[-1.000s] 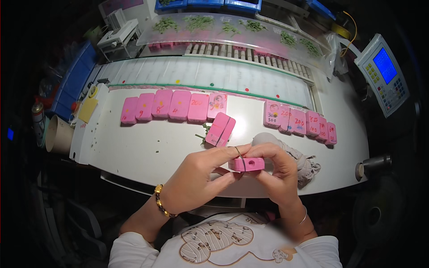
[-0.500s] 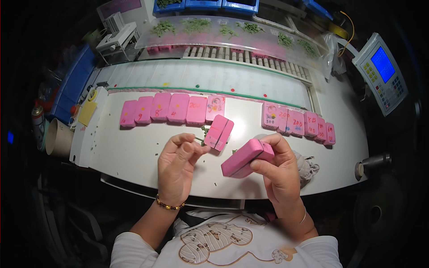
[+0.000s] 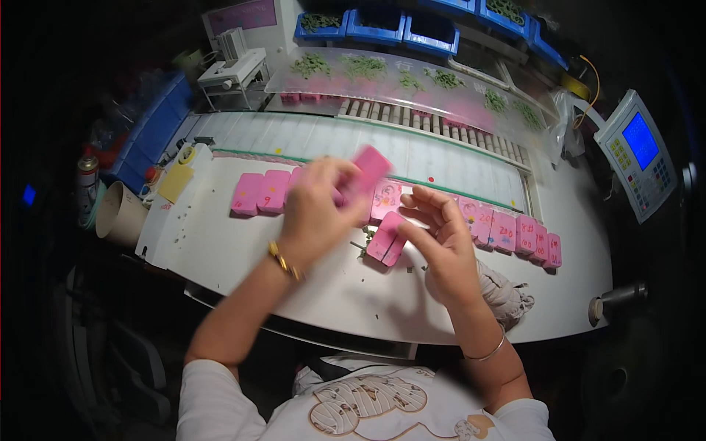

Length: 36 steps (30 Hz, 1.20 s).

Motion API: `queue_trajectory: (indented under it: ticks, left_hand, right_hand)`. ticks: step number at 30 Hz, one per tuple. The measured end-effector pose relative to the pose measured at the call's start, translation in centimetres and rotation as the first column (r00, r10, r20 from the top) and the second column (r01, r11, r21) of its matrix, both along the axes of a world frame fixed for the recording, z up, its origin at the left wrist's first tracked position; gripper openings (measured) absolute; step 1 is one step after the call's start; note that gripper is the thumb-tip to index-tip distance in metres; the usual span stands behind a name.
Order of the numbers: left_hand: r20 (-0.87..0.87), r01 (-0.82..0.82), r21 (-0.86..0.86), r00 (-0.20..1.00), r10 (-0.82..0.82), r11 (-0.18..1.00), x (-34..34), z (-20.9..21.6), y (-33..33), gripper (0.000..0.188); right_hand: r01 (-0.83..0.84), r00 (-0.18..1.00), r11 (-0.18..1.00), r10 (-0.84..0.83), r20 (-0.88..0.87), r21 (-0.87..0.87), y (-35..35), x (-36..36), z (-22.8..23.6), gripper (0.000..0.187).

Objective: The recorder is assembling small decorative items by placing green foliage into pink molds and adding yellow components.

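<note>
My left hand (image 3: 321, 209), blurred by motion, is closed on a pink block (image 3: 373, 167) raised over the row of blocks behind it. My right hand (image 3: 448, 246) has its fingers apart, and I see nothing held in it. Its thumb is close to another pink block (image 3: 384, 244) with a dark slit, tilted on the table; whether they touch I cannot tell. Green sprigs (image 3: 368, 237) show at that block's left edge. Behind the hands, pink blocks with handwritten marks stand in a left row (image 3: 248, 192) and a right row (image 3: 504, 231).
A white conveyor belt (image 3: 294, 134) crosses behind the blocks, with a clear shelf (image 3: 434, 92) bearing green sprigs beyond it. At right are a keypad display (image 3: 636, 154) and a crumpled cloth (image 3: 504, 294). A beige cup (image 3: 121, 214) stands at left.
The pink block from my right hand is now in my left hand, which has risen toward the back. My right hand has opened beside the slit block. The view has shifted.
</note>
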<state>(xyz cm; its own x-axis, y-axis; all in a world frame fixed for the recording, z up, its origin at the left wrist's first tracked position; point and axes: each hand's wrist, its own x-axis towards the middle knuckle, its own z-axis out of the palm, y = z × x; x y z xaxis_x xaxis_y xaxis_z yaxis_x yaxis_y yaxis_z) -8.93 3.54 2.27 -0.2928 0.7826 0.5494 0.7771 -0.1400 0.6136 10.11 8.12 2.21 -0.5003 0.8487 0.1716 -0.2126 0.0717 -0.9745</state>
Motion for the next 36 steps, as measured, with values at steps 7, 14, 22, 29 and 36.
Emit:
queue_trajectory:
  ticks: [7, 14, 22, 29, 36]
  left_hand:
    - [-0.227, -0.450, -0.190, 0.885, 0.407, 0.872, -15.6, -3.2, 5.6, 0.039]
    - [-0.527, -0.465, 0.133, 0.715, 0.460, 0.875, -15.0, -3.4, 6.3, 0.036]
    - [0.806, 0.595, -0.086, 0.513, -0.295, 0.799, 1.9, 0.8, -2.5, 0.036]
    - [0.827, 0.692, 0.032, 0.387, -0.407, 0.722, 4.7, -0.1, -5.5, 0.038]
    - [0.543, 0.289, 0.030, 0.799, -0.258, 0.957, 7.7, -1.3, -6.2, 0.031]
  right_hand:
    - [-0.304, 0.704, 0.587, -0.392, 0.592, 0.750, -0.5, 0.0, 0.3, 0.085]
    - [-0.323, 0.722, 0.631, -0.318, 0.615, 0.705, -0.1, -0.3, -0.4, 0.081]
    - [-0.126, 0.901, 0.557, -0.282, 0.330, 0.821, -0.9, 2.2, 1.8, 0.083]
    - [-0.137, 0.987, 0.940, 0.102, 0.124, 0.314, -3.0, 4.4, 1.0, 0.076]
    - [-0.254, 0.966, 0.963, 0.249, -0.074, -0.085, -4.3, 4.4, -0.8, 0.049]
